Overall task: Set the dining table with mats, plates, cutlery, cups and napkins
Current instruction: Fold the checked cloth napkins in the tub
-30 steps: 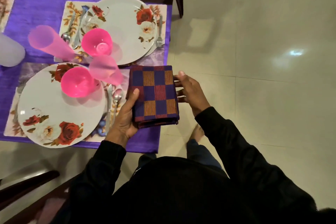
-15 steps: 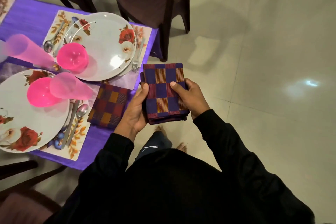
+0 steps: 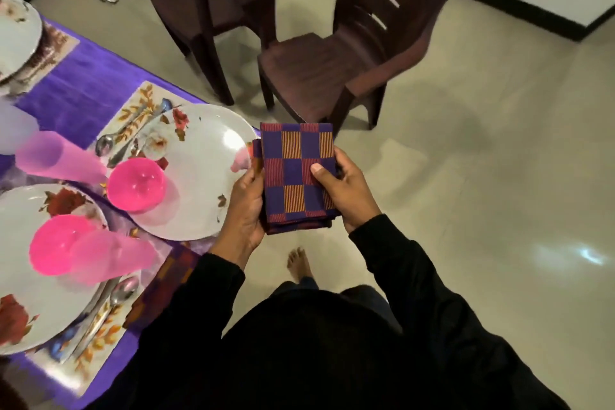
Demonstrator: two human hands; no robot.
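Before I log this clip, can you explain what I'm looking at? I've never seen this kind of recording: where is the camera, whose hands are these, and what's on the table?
There is no machine here. A person wears one wide-angle camera on the head, looking down at their own hands. The left hand and right hand together hold a folded stack of checked napkins beside the table's edge. The purple-covered table carries floral mats, flowered plates, pink bowls, pink cups and spoons. One napkin lies by the nearer setting. Two dark chairs stand on the tiled floor.
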